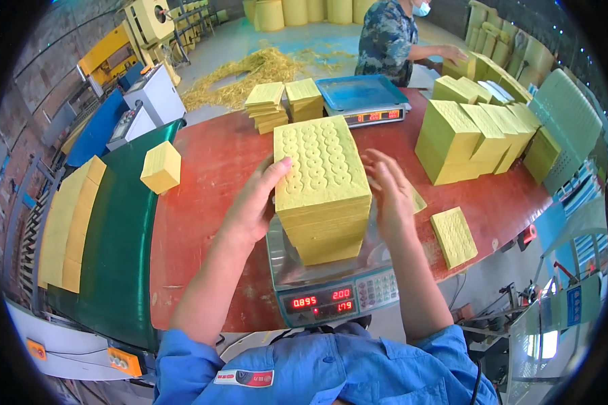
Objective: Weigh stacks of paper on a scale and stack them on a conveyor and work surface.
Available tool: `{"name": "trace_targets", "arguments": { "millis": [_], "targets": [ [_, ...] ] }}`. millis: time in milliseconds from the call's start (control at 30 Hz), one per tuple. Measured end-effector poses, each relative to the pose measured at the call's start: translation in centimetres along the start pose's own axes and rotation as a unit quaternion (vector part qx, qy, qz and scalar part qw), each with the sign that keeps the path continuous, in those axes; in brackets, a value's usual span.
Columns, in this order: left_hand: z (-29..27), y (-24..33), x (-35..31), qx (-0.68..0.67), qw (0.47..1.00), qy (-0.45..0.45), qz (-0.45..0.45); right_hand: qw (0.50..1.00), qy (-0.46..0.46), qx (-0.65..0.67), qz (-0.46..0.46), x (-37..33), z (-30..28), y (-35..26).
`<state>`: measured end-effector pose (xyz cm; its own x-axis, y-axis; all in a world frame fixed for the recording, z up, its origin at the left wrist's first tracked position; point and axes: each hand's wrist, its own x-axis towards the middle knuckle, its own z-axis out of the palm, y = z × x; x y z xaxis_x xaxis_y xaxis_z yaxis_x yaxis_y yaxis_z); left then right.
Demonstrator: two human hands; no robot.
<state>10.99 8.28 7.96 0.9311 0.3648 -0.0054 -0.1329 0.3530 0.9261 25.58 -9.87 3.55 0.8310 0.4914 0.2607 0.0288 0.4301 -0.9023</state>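
A tall stack of yellow embossed paper (321, 223) stands on the metal pan of a digital scale (317, 304) with lit red digits. My left hand (253, 199) grips the stack's left side, its thumb on the top sheet and its other fingers down along the side. On the opposite side, my right hand (392, 189) has its fingers stretched out and apart next to the stack; whether a fingertip touches it is hard to see. A small yellow paper pad (454, 237) lies to the right of the scale, and another piece shows partly behind my right hand.
On the red table (203, 256) are a second scale with a blue pan (358, 93), two short paper stacks (304, 100) and large stacks (459, 142) at right. Left, a green conveyor belt (118, 250) borders the table beside a yellow block (161, 169). A co-worker (388, 40) handles stacks behind.
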Motion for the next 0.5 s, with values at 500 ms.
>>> {"name": "trace_targets", "arguments": {
  "millis": [500],
  "targets": [
    [5.1, -1.7, -8.7, -0.071, 0.987, -0.007, -0.143, 0.995, 0.015, 0.039, 0.095, -12.2, -1.1, -0.5]
  ]
}}
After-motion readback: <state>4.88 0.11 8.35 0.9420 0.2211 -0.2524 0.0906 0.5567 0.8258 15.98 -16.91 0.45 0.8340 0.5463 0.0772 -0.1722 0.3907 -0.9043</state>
